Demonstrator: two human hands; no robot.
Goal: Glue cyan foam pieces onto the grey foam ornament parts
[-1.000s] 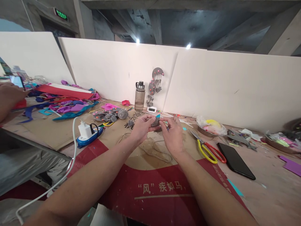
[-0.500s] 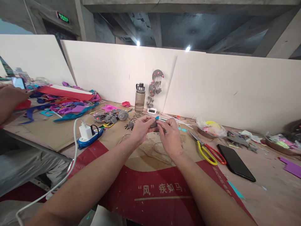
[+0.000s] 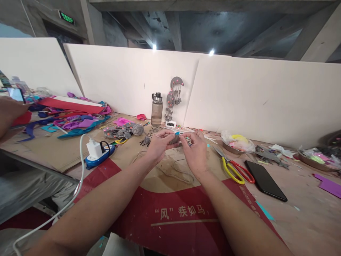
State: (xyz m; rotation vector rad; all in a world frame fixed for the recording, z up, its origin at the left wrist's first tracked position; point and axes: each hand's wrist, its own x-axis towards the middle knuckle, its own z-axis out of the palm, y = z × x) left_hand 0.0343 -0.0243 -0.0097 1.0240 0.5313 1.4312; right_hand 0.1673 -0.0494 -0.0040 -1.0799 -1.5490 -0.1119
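Note:
Between my two hands, above the brown and red board (image 3: 181, 220), is a small grey piece (image 3: 175, 139) with a blue tip at its top. My left hand (image 3: 159, 144) pinches it from the left side. The fingers of my right hand (image 3: 195, 147) are closed at its right edge, and what they grip there is too small to make out. Thin cord (image 3: 173, 174) lies loosely on the board below my hands. A grey yarn ball (image 3: 137, 129) sits beyond my left hand, beside grey pieces with pink dots (image 3: 117, 131).
Behind stand a bottle (image 3: 157, 110), a small clock (image 3: 171, 124) and a hanging grey ornament (image 3: 177, 83). To the right lie scissors (image 3: 237, 170), a phone (image 3: 265, 180) and a bowl (image 3: 234, 149). A power strip (image 3: 99, 156) and another person's hand (image 3: 10, 112) are at left.
The whole view has shifted slightly. My right hand's fingers have moved up a little and closer to the grey piece; my left hand keeps its pinch.

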